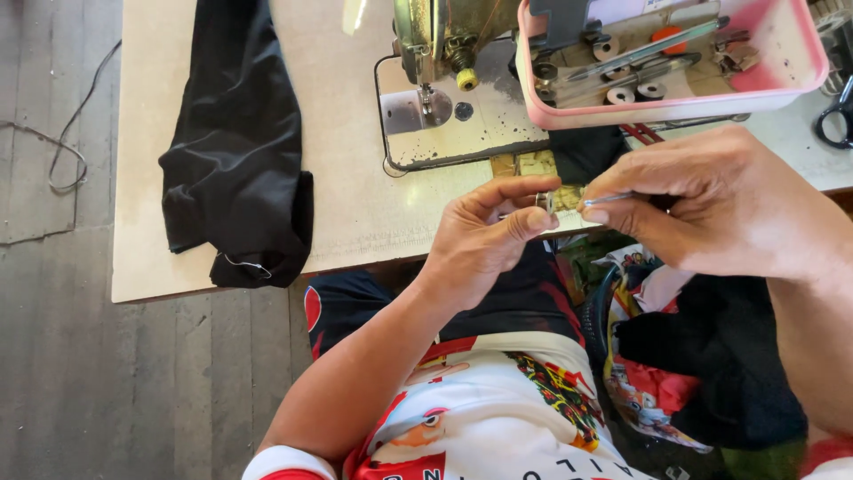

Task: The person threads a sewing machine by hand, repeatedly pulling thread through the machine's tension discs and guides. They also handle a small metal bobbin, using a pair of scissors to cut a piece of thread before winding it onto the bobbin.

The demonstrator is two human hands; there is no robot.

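My left hand (pixel 487 233) pinches a small round metal bobbin case (pixel 545 201) between thumb and forefinger, just off the near edge of the sewing table (pixel 338 191). My right hand (pixel 706 200) grips a thin metal tool (pixel 609 198), its tip pointing at the case. Both hands hover above my lap, in front of the sewing machine (pixel 444 53).
A pink tray (pixel 795 58) with bobbins, a screwdriver and small metal parts rests on the machine bed. Black fabric (pixel 240 142) lies folded on the table's left. Scissors (pixel 835 116) lie at the far right. Printed and black cloth pieces (pixel 693 373) lie at my right. A grey wooden floor (pixel 80 356) is on the left.
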